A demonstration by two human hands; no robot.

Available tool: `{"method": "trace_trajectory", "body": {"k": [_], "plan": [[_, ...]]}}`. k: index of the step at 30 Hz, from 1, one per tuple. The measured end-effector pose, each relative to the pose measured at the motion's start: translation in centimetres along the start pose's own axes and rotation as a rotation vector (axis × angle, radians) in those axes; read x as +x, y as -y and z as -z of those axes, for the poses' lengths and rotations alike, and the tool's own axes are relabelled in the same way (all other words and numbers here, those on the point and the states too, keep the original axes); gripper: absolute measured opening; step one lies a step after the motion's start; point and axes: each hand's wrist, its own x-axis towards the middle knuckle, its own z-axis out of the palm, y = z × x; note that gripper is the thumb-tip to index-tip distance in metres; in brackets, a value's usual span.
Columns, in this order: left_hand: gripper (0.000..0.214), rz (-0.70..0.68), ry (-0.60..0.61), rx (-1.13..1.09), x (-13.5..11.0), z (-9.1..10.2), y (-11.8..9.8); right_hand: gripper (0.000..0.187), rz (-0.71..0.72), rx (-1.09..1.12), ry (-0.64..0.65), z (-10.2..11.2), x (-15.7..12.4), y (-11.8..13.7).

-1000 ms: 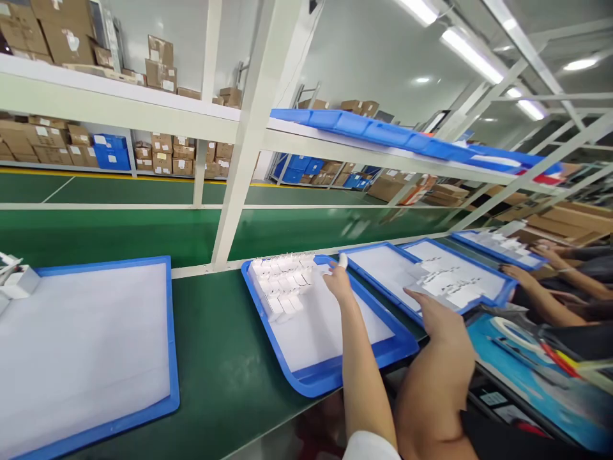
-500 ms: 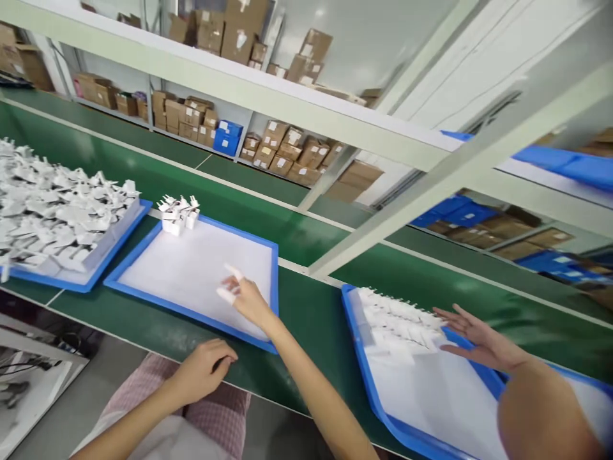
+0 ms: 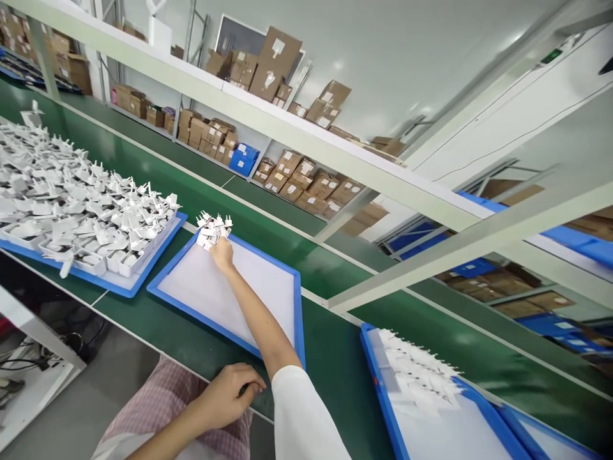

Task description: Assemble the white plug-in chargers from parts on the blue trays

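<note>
Green belt table (image 3: pixel 330 345) today: our right hand (image 3: pixel 221 254) is on the white plug adapters (image 3: pixel 212 230) at the blue tray's (image 3: pixel 301 319) far corner, can't tell if it's gripping; our left hand (image 3: pixel 227 391), nearer us, sits loosely curled, apparently empty.

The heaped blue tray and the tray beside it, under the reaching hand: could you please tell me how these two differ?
The heaped blue tray is covered with white pronged pieces, while the neighbouring blue tray holds only a small cluster of them at one corner, leaving its white liner mostly bare. The right hand touches that cluster; no hand is at the heaped tray. Both have blue rims and sit on the green belt.
</note>
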Motion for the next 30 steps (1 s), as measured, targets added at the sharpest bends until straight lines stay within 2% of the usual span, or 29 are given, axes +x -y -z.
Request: {"method": "trace_trajectory", "body": {"k": [2,5,8,10,11,12,14,16,18,20,22,24,28,30], "plan": [[0.023,0.023,-0.043,-0.07,-0.2,0.0,0.1,0.031,0.004,0.055,-0.016,0.8,-0.3,-1.2],[0.024,0.048,-0.262,-0.121,-0.9,0.8,0.6,0.05,0.056,0.18,-0.01,3.2,-3.2,-3.8],[0.021,0.023,-0.508,0.059,-1.6,3.0,0.9,0.056,0.139,0.297,0.06,6.2,-10.4,-7.5],[0.037,0.002,-0.544,0.209,-1.6,4.4,0.6,0.051,0.178,0.35,0.156,7.8,-16.8,-10.1],[0.047,-0.018,-0.488,0.265,-1.4,5.0,0.4,0.048,0.202,0.385,0.205,8.2,-20.1,-11.3],[0.056,-0.042,-0.374,0.299,-1.2,5.3,0.2,0.045,0.258,0.445,0.218,8.4,-23.3,-12.2],[0.06,-0.092,-0.046,0.313,-0.5,5.2,-0.1,0.044,0.27,0.534,0.149,7.7,-28.6,-13.5],[0.061,-0.091,0.151,0.292,-0.1,4.2,0.0,0.041,0.162,0.69,0.022,6.2,-32.2,-14.0],[0.062,-0.055,0.183,0.32,0.0,2.7,0.3,0.036,-0.047,0.941,-0.111,4.3,-34.1,-14.0],[0.056,-0.053,0.137,0.406,-0.2,1.4,0.7,0.03,-0.269,1.179,-0.226,2.8,-34.7,-13.7],[0.044,-0.121,0.073,0.482,-0.5,0.5,1.0,0.024,-0.423,1.308,-0.298,2.1,-34.8,-13.2],[0.035,-0.206,0.015,0.517,-0.9,0.0,1.1,0.019,-0.461,1.352,-0.32,2.1,-34.7,-12.6],[0.036,-0.287,-0.017,0.498,-1.3,-0.3,1.1,0.012,-0.382,1.336,-0.31,2.6,-34.9,-12.1],[0.034,-0.307,-0.026,0.477,-1.4,-0.3,1.0,0.009,-0.36,1.323,-0.346,2.5,-35.2,-12.0]]}}
